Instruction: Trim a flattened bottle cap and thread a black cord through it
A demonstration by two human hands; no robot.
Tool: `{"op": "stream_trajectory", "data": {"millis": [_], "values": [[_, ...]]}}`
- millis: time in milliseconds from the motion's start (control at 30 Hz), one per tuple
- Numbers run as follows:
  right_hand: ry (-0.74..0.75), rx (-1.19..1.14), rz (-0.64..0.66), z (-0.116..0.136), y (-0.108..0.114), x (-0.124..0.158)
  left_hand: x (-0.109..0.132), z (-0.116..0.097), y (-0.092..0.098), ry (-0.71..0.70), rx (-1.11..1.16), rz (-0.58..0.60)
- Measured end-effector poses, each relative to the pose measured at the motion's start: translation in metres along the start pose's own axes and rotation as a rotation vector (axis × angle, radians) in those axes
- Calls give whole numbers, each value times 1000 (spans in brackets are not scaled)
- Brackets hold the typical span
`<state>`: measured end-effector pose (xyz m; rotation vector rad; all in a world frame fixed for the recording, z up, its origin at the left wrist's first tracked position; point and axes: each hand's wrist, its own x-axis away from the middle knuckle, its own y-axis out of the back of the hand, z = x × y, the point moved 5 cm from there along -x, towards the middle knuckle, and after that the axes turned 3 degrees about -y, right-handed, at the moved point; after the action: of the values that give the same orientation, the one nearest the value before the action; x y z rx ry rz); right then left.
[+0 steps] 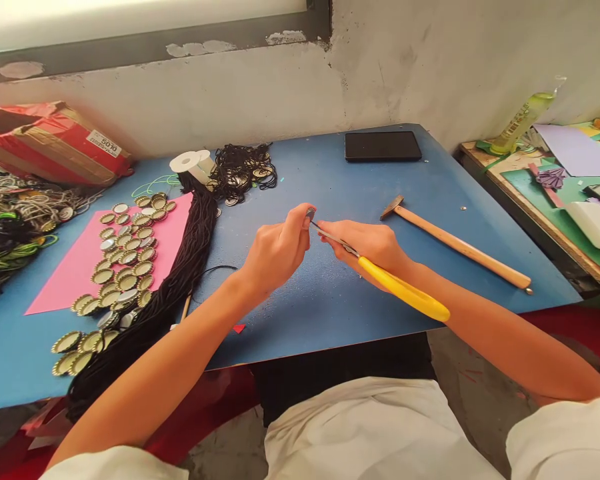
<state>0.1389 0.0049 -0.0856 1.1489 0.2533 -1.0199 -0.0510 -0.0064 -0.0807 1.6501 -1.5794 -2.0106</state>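
From afar, I watch the left hand (280, 247) pinch a small dark piece (311, 213), the right hand (373, 243) gripping a yellow-handled tool (405, 290). Tool work seems in hand; the next move calls for steadiness.

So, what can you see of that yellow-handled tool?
The yellow-handled tool has a smooth, plastic-looking yellow grip and a slim, grey, metal-looking front end. The right hand holds it above the blue table, aslant, its metal end pointing toward the left hand. Part of it is hidden, so whether it is open can't be told.
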Motion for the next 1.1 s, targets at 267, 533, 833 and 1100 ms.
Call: {"op": "stream_trajectory", "data": {"millis": [267, 533, 833, 1100], "values": [[184, 164, 20, 10, 2, 7, -3, 3, 8, -49, 106, -20], [264, 358, 198, 17, 10, 4, -10, 8, 11, 24, 230, 179], [414, 642, 225, 33, 14, 2, -12, 7, 6, 144, 416, 312], [397, 693, 278, 22, 11, -3, -16, 6, 0, 238, 416, 324]]}}
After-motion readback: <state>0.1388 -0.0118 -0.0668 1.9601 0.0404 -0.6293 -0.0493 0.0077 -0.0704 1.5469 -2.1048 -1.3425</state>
